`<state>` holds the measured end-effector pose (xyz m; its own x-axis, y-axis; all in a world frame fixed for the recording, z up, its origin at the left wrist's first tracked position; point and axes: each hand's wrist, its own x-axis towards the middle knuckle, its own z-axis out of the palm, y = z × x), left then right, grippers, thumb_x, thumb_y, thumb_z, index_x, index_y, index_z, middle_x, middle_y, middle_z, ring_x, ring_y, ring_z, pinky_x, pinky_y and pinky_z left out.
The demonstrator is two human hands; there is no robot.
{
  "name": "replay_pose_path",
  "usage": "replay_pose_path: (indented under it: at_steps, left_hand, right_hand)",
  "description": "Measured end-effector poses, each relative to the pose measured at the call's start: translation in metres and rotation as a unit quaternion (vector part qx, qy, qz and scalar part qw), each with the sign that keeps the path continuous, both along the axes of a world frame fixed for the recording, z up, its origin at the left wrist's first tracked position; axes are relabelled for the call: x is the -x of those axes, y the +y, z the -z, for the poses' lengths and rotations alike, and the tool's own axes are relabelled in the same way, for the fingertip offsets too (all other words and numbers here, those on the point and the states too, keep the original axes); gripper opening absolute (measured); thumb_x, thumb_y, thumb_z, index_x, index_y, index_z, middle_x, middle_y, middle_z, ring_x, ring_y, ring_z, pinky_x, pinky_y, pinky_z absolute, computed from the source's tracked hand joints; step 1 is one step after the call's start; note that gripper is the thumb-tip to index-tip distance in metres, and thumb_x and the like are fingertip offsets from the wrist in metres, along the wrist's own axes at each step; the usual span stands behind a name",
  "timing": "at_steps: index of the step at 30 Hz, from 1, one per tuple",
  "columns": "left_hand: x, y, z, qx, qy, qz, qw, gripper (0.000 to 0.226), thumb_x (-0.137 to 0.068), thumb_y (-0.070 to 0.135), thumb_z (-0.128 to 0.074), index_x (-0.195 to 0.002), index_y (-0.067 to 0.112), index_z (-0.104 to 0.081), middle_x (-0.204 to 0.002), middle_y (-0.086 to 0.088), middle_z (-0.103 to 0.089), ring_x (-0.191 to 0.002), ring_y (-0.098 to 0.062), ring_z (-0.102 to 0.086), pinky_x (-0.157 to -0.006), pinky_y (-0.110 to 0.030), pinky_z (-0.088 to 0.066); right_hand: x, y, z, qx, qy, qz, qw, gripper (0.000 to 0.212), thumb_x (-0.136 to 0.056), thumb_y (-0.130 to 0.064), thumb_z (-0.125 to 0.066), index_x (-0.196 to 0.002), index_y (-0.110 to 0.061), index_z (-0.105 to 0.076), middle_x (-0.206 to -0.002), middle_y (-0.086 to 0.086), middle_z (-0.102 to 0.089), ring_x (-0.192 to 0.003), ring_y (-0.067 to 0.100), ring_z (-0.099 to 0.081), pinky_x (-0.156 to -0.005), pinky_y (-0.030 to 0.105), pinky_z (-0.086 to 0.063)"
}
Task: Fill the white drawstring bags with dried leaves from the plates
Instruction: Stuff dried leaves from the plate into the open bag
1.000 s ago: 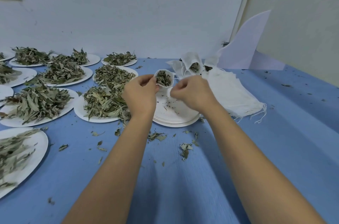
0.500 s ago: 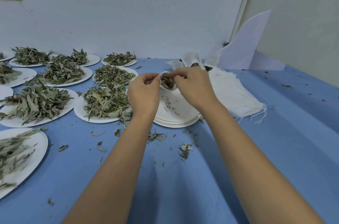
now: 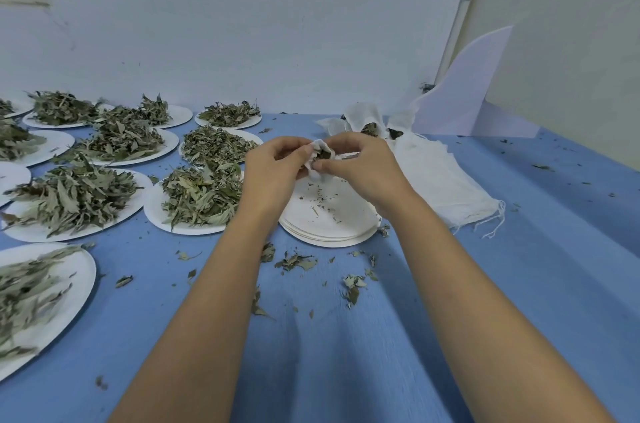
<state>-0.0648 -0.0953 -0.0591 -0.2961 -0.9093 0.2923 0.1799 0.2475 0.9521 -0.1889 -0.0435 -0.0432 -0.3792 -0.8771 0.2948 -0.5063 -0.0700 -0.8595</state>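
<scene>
The blue tabletop (image 3: 519, 284) is carrying many white plates (image 3: 154, 208) heaped with dried leaves on the left. A stack of empty plates (image 3: 329, 225) is sitting in the middle, and a pile of flat white bags (image 3: 440, 180) is lying to its right. A few filled bags (image 3: 367, 121) are standing at the back.

Above the empty stack, the left hand (image 3: 273, 173) is gripping one small bag (image 3: 320, 147) with curled fingers. The right hand (image 3: 367, 166) is pinching at its mouth, where dark leaves (image 3: 323, 155) are showing.

A second ago the bag was being held wide open with the hands apart. Now both hands are crowding in on it and the mouth is looking bunched. That probably means this bag is nearly full and is being tamped or gathered shut, though many plates of leaves are waiting.
</scene>
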Motion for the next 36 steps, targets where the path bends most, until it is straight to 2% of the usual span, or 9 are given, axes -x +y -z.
replay_pose_path:
  at_steps: [3, 7, 13, 17, 21, 25, 28, 31, 36]
  left_hand:
    - [0.000, 0.000, -0.001, 0.001, -0.004, 0.016, 1.000, 0.021, -0.088, 0.005, -0.063, -0.074, 0.020, -0.069, -0.066, 0.009, -0.069, -0.065, -0.003, -0.066, -0.063, -0.016, -0.053]
    - [0.009, 0.005, 0.003, 0.013, -0.054, 0.021, 0.998, 0.018, -0.087, 0.009, -0.065, -0.074, 0.022, -0.069, -0.071, 0.002, -0.066, -0.067, -0.009, -0.060, -0.068, -0.023, -0.051]
    - [0.013, 0.011, 0.001, -0.040, -0.014, 0.109, 0.993, 0.012, -0.086, 0.009, -0.066, -0.079, 0.017, -0.070, -0.074, 0.000, -0.067, -0.068, -0.010, -0.057, -0.062, -0.016, -0.050]
    - [0.019, 0.012, 0.000, 0.078, -0.169, -0.001, 0.983, 0.006, -0.084, 0.020, -0.070, -0.081, 0.020, -0.064, -0.065, 0.007, -0.057, -0.055, 0.001, -0.049, -0.054, -0.007, -0.039]
    - [0.022, 0.013, -0.002, 0.155, -0.209, -0.100, 0.960, 0.018, -0.081, 0.003, -0.059, -0.077, 0.019, -0.050, -0.066, 0.007, -0.048, -0.056, -0.003, -0.043, -0.048, -0.012, -0.035]
    - [0.015, 0.009, 0.005, 0.157, -0.255, -0.171, 0.939, 0.021, -0.078, -0.010, -0.047, -0.079, 0.011, -0.047, -0.072, -0.002, -0.049, -0.064, -0.021, -0.043, -0.057, -0.036, -0.035]
    - [0.011, 0.013, 0.010, 0.180, -0.267, -0.226, 0.919, 0.022, -0.080, -0.014, -0.041, -0.084, 0.008, -0.044, -0.079, -0.008, -0.047, -0.065, -0.024, -0.039, -0.056, -0.037, -0.030]
    - [0.010, 0.011, 0.010, 0.194, -0.301, -0.248, 0.900, 0.011, -0.089, 0.001, -0.049, -0.098, 0.007, -0.045, -0.092, -0.006, -0.042, -0.063, -0.021, -0.039, -0.055, -0.033, -0.028]
    - [0.013, 0.006, 0.008, 0.034, -0.203, -0.129, 0.970, 0.011, -0.096, 0.019, -0.050, -0.103, 0.010, -0.051, -0.086, -0.013, -0.064, -0.064, -0.028, -0.066, -0.061, -0.044, -0.055]
  right_hand:
    - [0.001, 0.001, 0.000, -0.004, -0.053, 0.008, 0.999, 0.022, -0.072, -0.007, -0.079, -0.093, -0.010, -0.072, -0.094, 0.007, -0.071, -0.089, 0.021, -0.067, -0.082, 0.031, -0.054]
    - [-0.003, -0.002, 0.006, -0.013, 0.093, 0.098, 0.991, 0.010, -0.078, -0.016, -0.072, -0.080, -0.015, -0.062, -0.074, -0.003, -0.060, -0.068, 0.011, -0.053, -0.053, 0.008, -0.036]
    - [0.001, -0.006, 0.009, -0.013, 0.165, 0.165, 0.972, 0.018, -0.086, -0.008, -0.054, -0.072, -0.015, -0.046, -0.064, -0.006, -0.046, -0.071, 0.020, -0.046, -0.062, 0.027, -0.030]
    - [0.000, -0.007, 0.010, -0.018, 0.158, 0.172, 0.972, 0.015, -0.082, -0.005, -0.056, -0.073, -0.015, -0.050, -0.071, -0.003, -0.053, -0.074, 0.020, -0.050, -0.059, 0.026, -0.031]
    - [-0.006, -0.007, 0.002, -0.003, 0.162, 0.110, 0.981, 0.008, -0.084, -0.008, -0.062, -0.080, -0.013, -0.060, -0.068, -0.010, -0.051, -0.067, 0.010, -0.049, -0.054, 0.010, -0.037]
    - [-0.013, -0.003, -0.005, -0.010, 0.087, 0.013, 0.996, 0.019, -0.077, 0.003, -0.068, -0.091, -0.009, -0.071, -0.084, 0.000, -0.068, -0.076, 0.009, -0.061, -0.070, 0.010, -0.048]
    - [-0.020, -0.004, 0.000, 0.020, 0.173, 0.087, 0.981, 0.033, -0.078, 0.003, -0.059, -0.108, -0.009, -0.066, -0.106, 0.004, -0.063, -0.089, 0.011, -0.055, -0.074, 0.014, -0.041]
    - [-0.018, -0.006, 0.009, -0.011, 0.199, 0.162, 0.967, 0.036, -0.089, -0.020, -0.053, -0.123, -0.010, -0.052, -0.122, 0.008, -0.053, -0.108, 0.023, -0.052, -0.079, 0.029, -0.038]
    - [-0.016, -0.009, 0.015, -0.047, 0.118, 0.108, 0.986, 0.037, -0.091, -0.026, -0.056, -0.126, -0.014, -0.057, -0.112, 0.010, -0.065, -0.096, 0.026, -0.062, -0.074, 0.029, -0.043]
